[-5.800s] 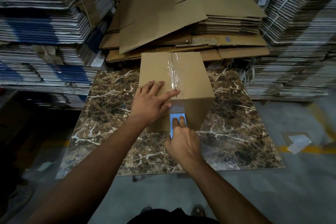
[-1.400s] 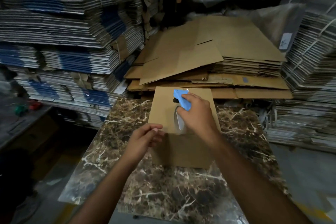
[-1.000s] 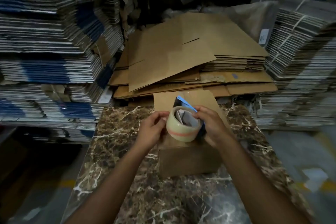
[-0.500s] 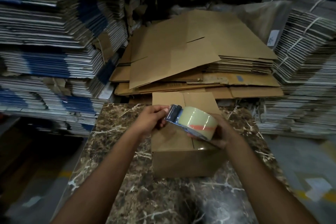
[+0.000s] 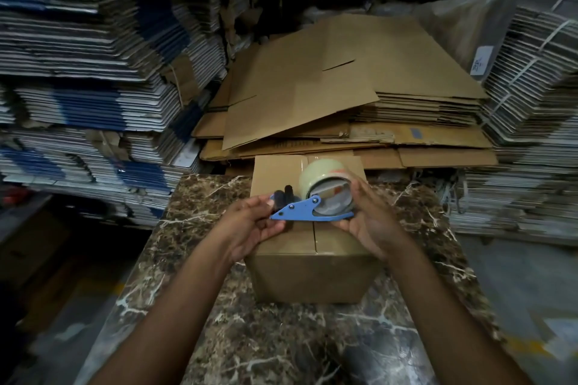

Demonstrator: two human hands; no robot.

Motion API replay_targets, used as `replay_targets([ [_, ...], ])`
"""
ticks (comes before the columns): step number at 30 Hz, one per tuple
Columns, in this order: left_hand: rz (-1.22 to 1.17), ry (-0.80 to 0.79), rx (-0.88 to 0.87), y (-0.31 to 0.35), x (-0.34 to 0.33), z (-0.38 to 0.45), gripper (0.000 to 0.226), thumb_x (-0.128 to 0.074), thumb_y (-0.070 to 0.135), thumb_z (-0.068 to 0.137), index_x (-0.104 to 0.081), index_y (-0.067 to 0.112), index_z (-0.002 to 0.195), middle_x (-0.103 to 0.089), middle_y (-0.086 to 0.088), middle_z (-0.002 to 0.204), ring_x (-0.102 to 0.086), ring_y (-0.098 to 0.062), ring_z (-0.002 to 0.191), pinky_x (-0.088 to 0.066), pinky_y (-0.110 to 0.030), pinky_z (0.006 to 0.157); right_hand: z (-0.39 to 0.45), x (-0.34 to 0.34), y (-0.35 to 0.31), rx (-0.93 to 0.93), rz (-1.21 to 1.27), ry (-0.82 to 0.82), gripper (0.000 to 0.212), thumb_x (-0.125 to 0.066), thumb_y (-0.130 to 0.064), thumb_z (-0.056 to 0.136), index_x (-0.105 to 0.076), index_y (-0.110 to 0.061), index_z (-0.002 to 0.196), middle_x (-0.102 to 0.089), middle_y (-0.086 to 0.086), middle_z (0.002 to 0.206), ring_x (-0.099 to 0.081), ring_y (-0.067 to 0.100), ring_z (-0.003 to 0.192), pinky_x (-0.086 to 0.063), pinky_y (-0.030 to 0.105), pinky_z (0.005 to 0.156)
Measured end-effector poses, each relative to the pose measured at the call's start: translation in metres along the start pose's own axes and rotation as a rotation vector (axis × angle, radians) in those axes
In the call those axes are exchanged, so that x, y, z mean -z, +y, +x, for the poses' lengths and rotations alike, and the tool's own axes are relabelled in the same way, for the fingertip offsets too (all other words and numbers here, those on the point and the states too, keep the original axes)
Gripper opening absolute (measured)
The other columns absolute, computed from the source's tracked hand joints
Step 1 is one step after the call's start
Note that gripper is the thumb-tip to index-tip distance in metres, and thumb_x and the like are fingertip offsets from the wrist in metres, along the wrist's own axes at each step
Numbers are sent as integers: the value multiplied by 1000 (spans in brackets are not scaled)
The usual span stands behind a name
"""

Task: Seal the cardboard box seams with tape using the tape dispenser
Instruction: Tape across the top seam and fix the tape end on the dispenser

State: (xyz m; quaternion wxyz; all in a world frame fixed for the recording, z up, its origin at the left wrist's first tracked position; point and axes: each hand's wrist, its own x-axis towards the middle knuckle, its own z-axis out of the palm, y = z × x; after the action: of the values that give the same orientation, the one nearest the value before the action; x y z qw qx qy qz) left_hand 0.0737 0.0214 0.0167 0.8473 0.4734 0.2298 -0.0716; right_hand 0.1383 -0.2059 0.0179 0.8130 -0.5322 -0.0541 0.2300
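Observation:
A brown cardboard box [image 5: 309,272] stands on the marble table [image 5: 281,341], its top centre seam running away from me. Both hands hold a blue tape dispenser [image 5: 300,211] with a clear tape roll [image 5: 325,186] just above the box top. My right hand [image 5: 372,222] cups the roll end of the dispenser. My left hand [image 5: 250,228] pinches the front end by the black rollers, where the tape's loose end would be; I cannot make out the tape itself there.
Flattened brown cardboard sheets [image 5: 328,87] are piled behind the table. Tall stacks of bundled flat cartons rise on the left [image 5: 78,72] and right [image 5: 531,119]. Grey floor with a yellow line [image 5: 528,344] shows at the right.
Both hands turned the dispenser above the box: its blue side plate now faces me, with the roll at the right. Earlier the right hand alone carried it over the box.

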Motion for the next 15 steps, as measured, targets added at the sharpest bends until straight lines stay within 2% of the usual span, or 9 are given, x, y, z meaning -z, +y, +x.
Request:
replay_targets([
  [2, -16, 29, -31, -2, -1, -2, 24, -50, -1, 100, -59, 3, 121, -68, -18, 103, -69, -25, 76, -62, -29, 58, 0, 3, -2, 144, -463, 95, 55, -56, -23, 100, -41, -33, 151, -53, -7, 142, -61, 12, 118, -56, 27, 88],
  [4, -26, 38, -56, -4, -2, -4, 21, -50, -2, 99, -62, 3, 116, -66, -17, 105, -67, -26, 79, -63, -30, 58, 2, 8, -1, 334, -804, 143, 61, -59, -18, 100, -36, -35, 153, -50, -10, 144, -57, 8, 121, -55, 17, 89],
  [8, -17, 35, -68, -6, -8, -12, 19, -49, -2, 100, -64, 8, 104, -78, -9, 83, -74, -22, 67, -64, -32, 63, -2, 9, 3, 619, -1002, 232, 71, -70, -6, 90, -40, -32, 149, -58, -9, 132, -57, -5, 112, -54, 12, 90],
  [10, -34, 50, -77, -8, -11, -14, 19, -50, -2, 99, -65, 8, 107, -79, -8, 78, -74, -21, 64, -65, -33, 64, -2, 7, 9, 787, -1108, 249, 74, -71, 3, 87, -41, -25, 148, -62, -2, 135, -59, -1, 113, -52, 13, 94],
  [11, -43, 57, -82, -9, -12, -15, 20, -51, -2, 99, -65, 7, 110, -79, -9, 79, -74, -22, 64, -65, -33, 63, -1, 7, 11, 847, -1144, 247, 74, -70, 5, 86, -42, -24, 148, -60, 0, 139, -61, 9, 121, -53, 21, 99],
  [13, -51, 74, -85, -12, -13, -17, 20, -54, -2, 97, -65, 6, 111, -79, -11, 86, -74, -25, 70, -65, -33, 61, 5, 10, 8, 878, -1163, 235, 68, -66, 7, 88, -46, -23, 146, -57, 2, 144, -57, 18, 132, -51, 31, 106],
  [15, -24, 84, -92, -16, -12, -20, 19, -57, -4, 95, -65, 3, 112, -78, -16, 93, -75, -27, 73, -64, -33, 61, 18, 15, -1, 851, -1151, 196, 64, -63, 9, 88, -52, -24, 142, -60, 3, 142, -56, 14, 132, -49, 26, 108],
])
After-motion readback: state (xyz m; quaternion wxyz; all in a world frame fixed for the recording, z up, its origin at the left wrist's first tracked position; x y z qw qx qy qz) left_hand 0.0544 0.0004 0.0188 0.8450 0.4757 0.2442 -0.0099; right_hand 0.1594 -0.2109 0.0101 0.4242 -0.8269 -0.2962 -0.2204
